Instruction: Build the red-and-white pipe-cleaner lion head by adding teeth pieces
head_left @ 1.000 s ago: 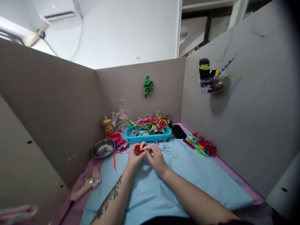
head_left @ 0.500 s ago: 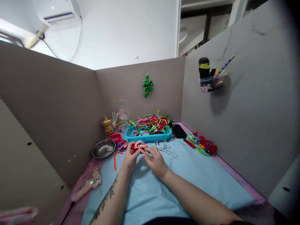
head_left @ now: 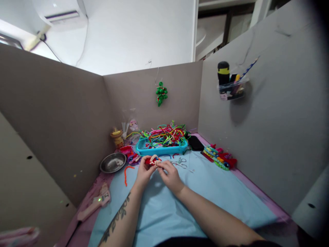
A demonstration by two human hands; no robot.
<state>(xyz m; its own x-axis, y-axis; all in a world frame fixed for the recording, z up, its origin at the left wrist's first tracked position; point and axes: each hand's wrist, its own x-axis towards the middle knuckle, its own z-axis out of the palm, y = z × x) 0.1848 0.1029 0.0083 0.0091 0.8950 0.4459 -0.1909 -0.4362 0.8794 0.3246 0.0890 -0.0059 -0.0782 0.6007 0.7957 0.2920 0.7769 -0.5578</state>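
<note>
Between my hands is a small red and cream pipe-cleaner piece (head_left: 153, 159) with a touch of blue, held above the blue cloth. My left hand (head_left: 144, 173) grips its red side, thumb and fingers closed round it. On the other side, the fingertips of my right hand (head_left: 170, 174) pinch its cream edge. My fingers cover part of the piece, so its full shape is hidden. An orange pipe cleaner (head_left: 125, 175) lies bent on the cloth left of my left hand. Scissors (head_left: 182, 160) and other small metal tools lie beyond my right hand.
Behind my hands stands a blue tray (head_left: 161, 151) heaped with coloured pipe cleaners. To the left are a metal bowl (head_left: 108, 164) with small white bits and a pink glue gun (head_left: 94, 206). A black phone (head_left: 195, 143) and colourful finished pieces (head_left: 219, 157) lie right.
My right fingers have closed in on the cream edge of the piece, where they were more spread before. The piece is turned slightly. The whole view has shifted a little.
</note>
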